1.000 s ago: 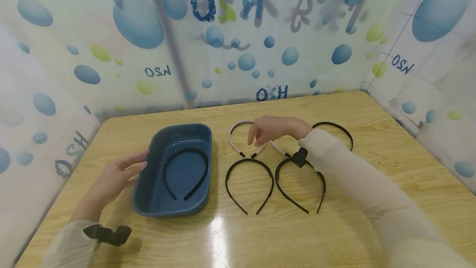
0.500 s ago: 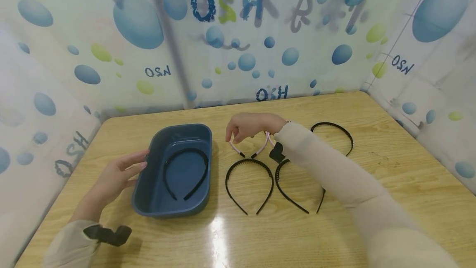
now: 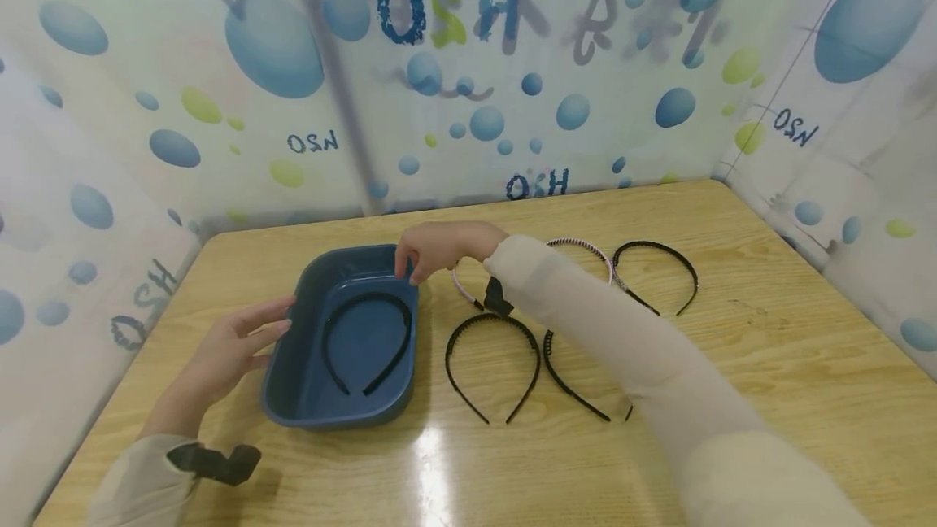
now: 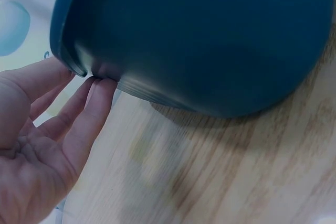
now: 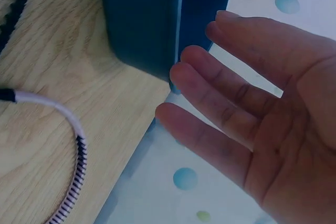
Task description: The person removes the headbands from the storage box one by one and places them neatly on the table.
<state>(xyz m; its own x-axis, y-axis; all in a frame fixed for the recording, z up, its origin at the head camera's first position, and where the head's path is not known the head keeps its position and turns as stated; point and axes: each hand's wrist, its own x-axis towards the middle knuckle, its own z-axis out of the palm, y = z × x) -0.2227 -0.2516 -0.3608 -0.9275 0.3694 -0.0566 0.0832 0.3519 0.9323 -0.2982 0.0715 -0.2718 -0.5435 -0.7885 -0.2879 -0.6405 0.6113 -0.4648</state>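
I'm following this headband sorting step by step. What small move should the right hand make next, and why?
Probably drop back to the pink headband and pinch it: the right hand hovers empty at the blue bin rim, which holds only one black headband.

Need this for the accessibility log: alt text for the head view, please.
A person's right hand touches the far right corner of a blue bin holding one black headband, while the left hand rests open against its left side. Two pink and three black headbands lie on the wooden table to the right.
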